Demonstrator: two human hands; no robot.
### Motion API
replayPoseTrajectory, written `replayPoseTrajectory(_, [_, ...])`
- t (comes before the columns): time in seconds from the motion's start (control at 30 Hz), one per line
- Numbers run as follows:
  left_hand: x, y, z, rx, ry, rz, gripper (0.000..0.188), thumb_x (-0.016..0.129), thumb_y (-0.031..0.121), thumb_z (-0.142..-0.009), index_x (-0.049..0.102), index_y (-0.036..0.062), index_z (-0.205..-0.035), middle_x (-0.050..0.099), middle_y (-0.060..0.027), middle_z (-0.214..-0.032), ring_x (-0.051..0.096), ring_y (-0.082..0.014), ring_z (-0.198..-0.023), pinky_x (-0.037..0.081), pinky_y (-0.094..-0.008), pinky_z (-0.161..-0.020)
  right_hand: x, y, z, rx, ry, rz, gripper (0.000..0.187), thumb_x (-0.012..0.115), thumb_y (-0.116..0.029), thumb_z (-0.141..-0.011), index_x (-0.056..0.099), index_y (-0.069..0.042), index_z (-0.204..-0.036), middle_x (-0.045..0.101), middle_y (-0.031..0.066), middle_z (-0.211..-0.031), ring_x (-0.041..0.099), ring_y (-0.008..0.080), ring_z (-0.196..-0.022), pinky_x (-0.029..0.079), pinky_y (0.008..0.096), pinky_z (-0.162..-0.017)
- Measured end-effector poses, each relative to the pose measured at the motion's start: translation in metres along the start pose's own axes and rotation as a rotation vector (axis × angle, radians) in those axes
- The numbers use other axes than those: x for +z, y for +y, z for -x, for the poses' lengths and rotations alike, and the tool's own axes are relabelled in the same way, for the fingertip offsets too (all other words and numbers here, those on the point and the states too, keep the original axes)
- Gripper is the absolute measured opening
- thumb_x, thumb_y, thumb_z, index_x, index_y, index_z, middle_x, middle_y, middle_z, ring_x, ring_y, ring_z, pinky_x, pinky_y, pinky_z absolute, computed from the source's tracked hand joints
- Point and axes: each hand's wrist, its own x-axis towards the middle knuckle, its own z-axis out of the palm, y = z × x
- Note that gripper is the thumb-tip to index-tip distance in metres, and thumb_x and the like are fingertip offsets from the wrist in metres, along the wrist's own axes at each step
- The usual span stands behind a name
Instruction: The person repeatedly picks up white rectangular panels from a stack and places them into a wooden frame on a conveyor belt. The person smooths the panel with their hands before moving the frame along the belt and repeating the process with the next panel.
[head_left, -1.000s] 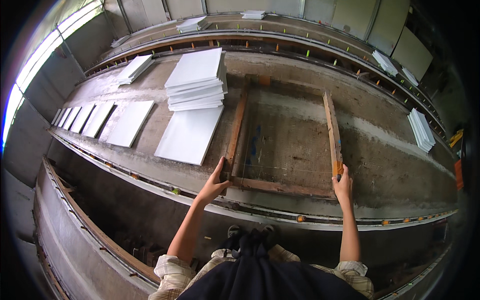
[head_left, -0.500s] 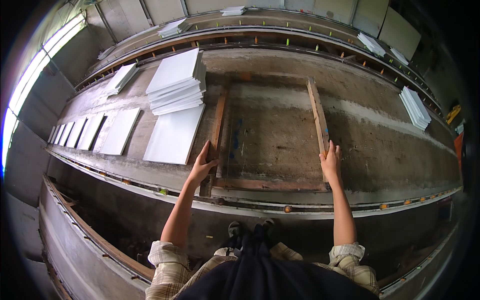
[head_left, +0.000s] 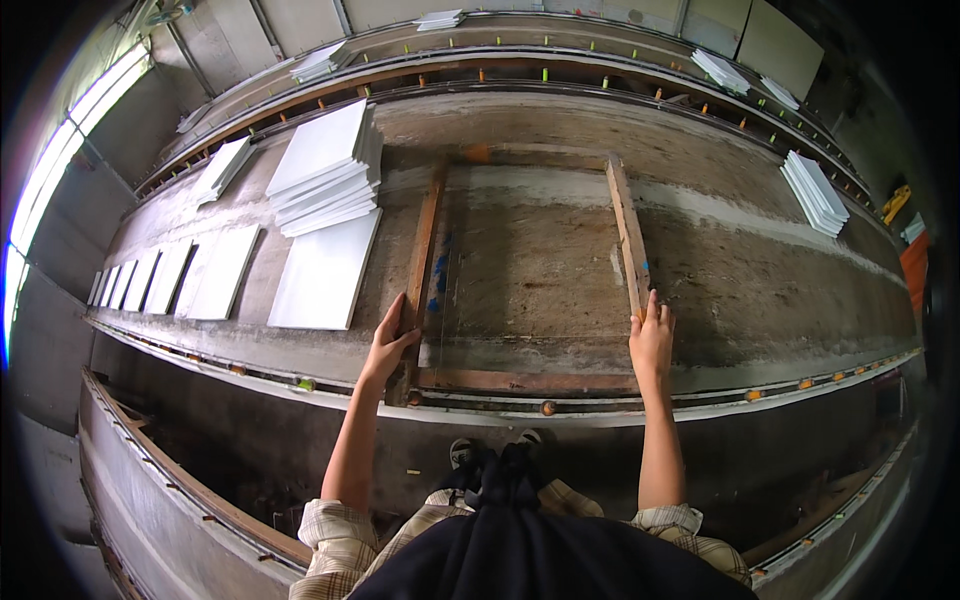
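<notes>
A rectangular wooden frame (head_left: 428,230) lies over the brown, stained tabletop (head_left: 740,300) in front of me. My left hand (head_left: 390,345) grips its left bar near the close end, thumb on the inner side. On the right bar, also near the close end, my right hand (head_left: 652,345) is closed with its fingers along the outer side. Through the frame the stained surface shows, along with thin pale lines. To the left of it rests a flat white panel (head_left: 325,275), and behind that rises an uneven stack of white panels (head_left: 320,165).
A rail (head_left: 470,408) with small orange and green stops runs along the table's near edge. More white panels (head_left: 222,272) are set in a row at left. Another white stack (head_left: 815,195) sits far right. A parallel table (head_left: 560,38) stands beyond; another lies behind me.
The frame has shifted slightly right along the table relative to the white panels, its near end closer to the edge rail. Both hands keep their grip. The whole view has shifted a little.
</notes>
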Motion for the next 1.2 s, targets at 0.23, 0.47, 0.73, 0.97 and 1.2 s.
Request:
replayPoseTrajectory(0.23, [0.004, 0.002, 0.003, 0.021, 0.007, -0.046, 0.072, 0.056, -0.006, -0.08, 0.021, 0.0041, -0.142, 0.027, -0.0089, -0.145, 0.027, -0.0161, -0.131, 0.024, -0.028, -0.105, -0.006, -0.003, -0.003, 0.011, -0.015, 0.011, 0.052, 0.056, -0.015, -0.085, 0.038, 0.002, -0.131, 0.051, 0.0223, -0.114, 0.051, 0.0357, -0.104, 0.047, 0.04, -0.086])
replayPoseTrajectory(0.47, [0.004, 0.008, 0.012, 0.004, 0.016, -0.108, 0.069, 0.056, -0.003, -0.083, 0.02, 0.0058, -0.142, 0.024, -0.0094, -0.147, 0.022, -0.0177, -0.134, 0.021, -0.03, -0.107, -0.011, -0.013, -0.005, -0.028, 0.038, 0.218, 0.048, 0.057, -0.023, -0.086, 0.044, -0.003, -0.127, 0.052, 0.0164, -0.112, 0.051, 0.0326, -0.102, 0.043, 0.044, -0.085])
replayPoseTrajectory(0.73, [-0.097, 0.056, -0.023, 0.251, 0.145, -0.327, 0.052, 0.058, 0.012, -0.087, 0.036, 0.0065, -0.134, 0.041, -0.0139, -0.136, 0.034, -0.0257, -0.129, 0.028, -0.037, -0.105, -0.045, -0.131, -0.067, -0.28, 0.006, -0.383, 0.033, 0.056, -0.016, -0.087, 0.052, -0.004, -0.119, 0.054, 0.0111, -0.112, 0.052, 0.0289, -0.105, 0.042, 0.0378, -0.088])
replayPoseTrajectory(0.97, [-0.25, 0.098, -0.107, 0.325, 0.523, -0.245, 0.045, 0.055, 0.01, -0.087, 0.041, 0.0038, -0.13, 0.048, -0.0137, -0.127, 0.048, -0.024, -0.115, 0.042, -0.0348, -0.093, 0.009, -0.347, -0.122, -0.515, -0.382, -1.136, 0.032, 0.056, -0.006, -0.087, 0.053, 0.002, -0.118, 0.061, 0.0125, -0.108, 0.058, 0.0175, -0.101, 0.045, 0.029, -0.088])
replayPoseTrajectory(1.2, [-0.294, 0.056, -0.188, 0.272, 0.527, -0.248, 0.046, 0.058, 0.015, -0.086, 0.044, 0.0002, -0.127, 0.048, -0.0168, -0.121, 0.056, -0.0257, -0.101, 0.047, -0.0352, -0.083, 0.125, -0.461, -0.178, -0.324, -0.251, -1.072, 0.041, 0.055, -0.005, -0.087, 0.044, 0.006, -0.125, 0.049, 0.0179, -0.125, 0.049, 0.0238, -0.115, 0.039, 0.0318, -0.098])
